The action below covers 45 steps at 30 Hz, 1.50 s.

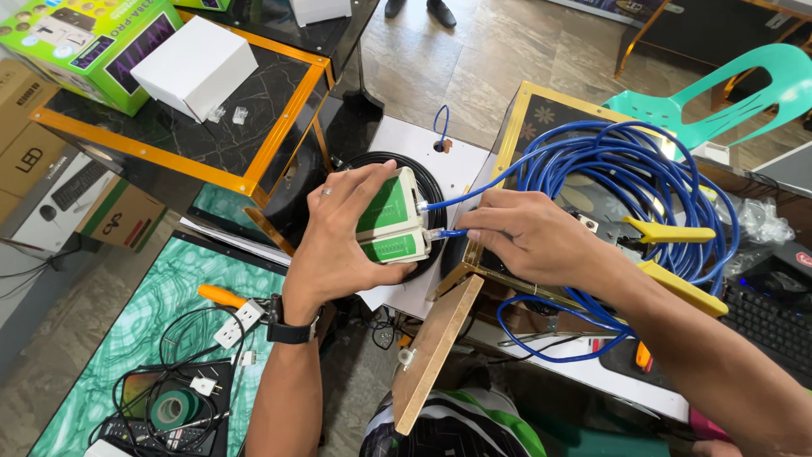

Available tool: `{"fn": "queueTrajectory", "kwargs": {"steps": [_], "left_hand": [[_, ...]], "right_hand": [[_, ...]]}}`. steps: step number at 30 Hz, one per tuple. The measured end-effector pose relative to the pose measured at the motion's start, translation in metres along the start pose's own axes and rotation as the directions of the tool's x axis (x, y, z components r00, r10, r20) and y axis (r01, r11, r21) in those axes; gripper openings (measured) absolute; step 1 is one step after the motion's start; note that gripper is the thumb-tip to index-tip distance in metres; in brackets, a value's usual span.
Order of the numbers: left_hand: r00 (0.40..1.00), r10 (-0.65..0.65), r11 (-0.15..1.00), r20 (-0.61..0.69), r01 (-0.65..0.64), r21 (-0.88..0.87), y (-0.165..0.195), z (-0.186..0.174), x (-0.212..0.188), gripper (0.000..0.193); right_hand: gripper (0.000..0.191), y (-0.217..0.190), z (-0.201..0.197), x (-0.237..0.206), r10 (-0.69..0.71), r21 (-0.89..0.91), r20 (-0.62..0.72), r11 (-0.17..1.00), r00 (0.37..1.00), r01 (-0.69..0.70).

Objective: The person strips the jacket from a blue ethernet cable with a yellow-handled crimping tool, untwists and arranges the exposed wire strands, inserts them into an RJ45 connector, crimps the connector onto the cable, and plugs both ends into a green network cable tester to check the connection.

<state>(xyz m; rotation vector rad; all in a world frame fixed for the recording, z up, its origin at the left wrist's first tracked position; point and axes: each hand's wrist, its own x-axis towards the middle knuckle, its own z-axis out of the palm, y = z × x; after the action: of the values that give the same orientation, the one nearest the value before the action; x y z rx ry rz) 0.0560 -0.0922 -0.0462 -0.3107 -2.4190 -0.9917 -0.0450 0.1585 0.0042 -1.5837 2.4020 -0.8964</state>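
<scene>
The left hand (338, 245) is gripping a green-and-cream cable tester (389, 218); the right hand (529, 237) is pinching a blue cable (626, 169) plug at the tester's side.

A green box (80, 42) sat at the top left, with a white box (194, 66) beside it. Brown boxes (30, 140) stood below them.
</scene>
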Motion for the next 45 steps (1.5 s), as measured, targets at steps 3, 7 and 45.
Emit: {"fn": "queueTrajectory", "kwargs": {"steps": [3, 7, 45], "left_hand": [[1.000, 0.024, 0.999, -0.009, -0.023, 0.029, 0.000, -0.002, 0.001, 0.105], [1.000, 0.028, 0.994, 0.002, -0.028, 0.108, 0.004, -0.003, 0.001, 0.102], [0.979, 0.123, 0.991, -0.163, -0.111, 0.080, 0.013, -0.015, -0.013, 0.088]], "right_hand": [[0.017, 0.001, 0.002, 0.001, -0.036, 0.018, 0.012, 0.999, 0.999, 0.036], [0.019, 0.003, 0.009, 0.003, -0.025, 0.023, 0.021, 0.999, 0.999, 0.025], [0.047, -0.002, 0.012, 0.051, 0.057, 0.337, -0.046, 0.941, 0.997, -0.038]]}}
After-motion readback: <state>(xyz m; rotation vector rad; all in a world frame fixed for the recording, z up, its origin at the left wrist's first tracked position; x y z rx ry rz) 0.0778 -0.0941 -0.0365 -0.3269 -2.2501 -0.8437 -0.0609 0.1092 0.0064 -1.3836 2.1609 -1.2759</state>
